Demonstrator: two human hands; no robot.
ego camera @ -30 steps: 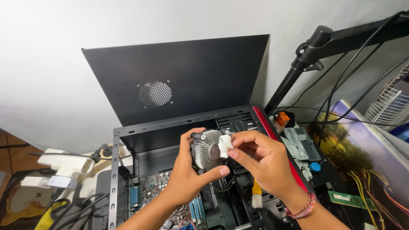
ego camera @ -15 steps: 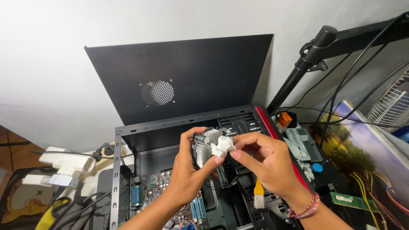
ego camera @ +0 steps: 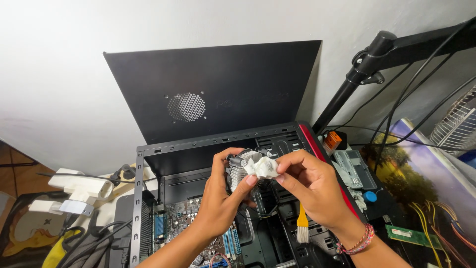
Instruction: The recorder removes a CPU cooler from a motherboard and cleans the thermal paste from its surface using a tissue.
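Note:
Over an open black computer case point(ego camera: 148, 149), my left hand point(ego camera: 218, 203) grips a round finned metal cooler point(ego camera: 240, 166) by its edge. My right hand point(ego camera: 312, 186) pinches a crumpled white tissue point(ego camera: 263, 168) against the cooler's face. The cooler's cable hangs down toward the green motherboard point(ego camera: 181, 218) inside the case. A small brush with an orange handle point(ego camera: 301, 223) stands in the case below my right hand.
The black side panel point(ego camera: 218, 84) with a round mesh vent leans on the white wall behind. A black stand pole point(ego camera: 347, 89) and cables rise at right. A memory stick point(ego camera: 409, 235) and small parts lie at right; white power strips point(ego camera: 79, 186) and cables at left.
Both hands with the cooler have stayed over the case. The cooler has turned more edge-on, and the tissue has shifted slightly across its face.

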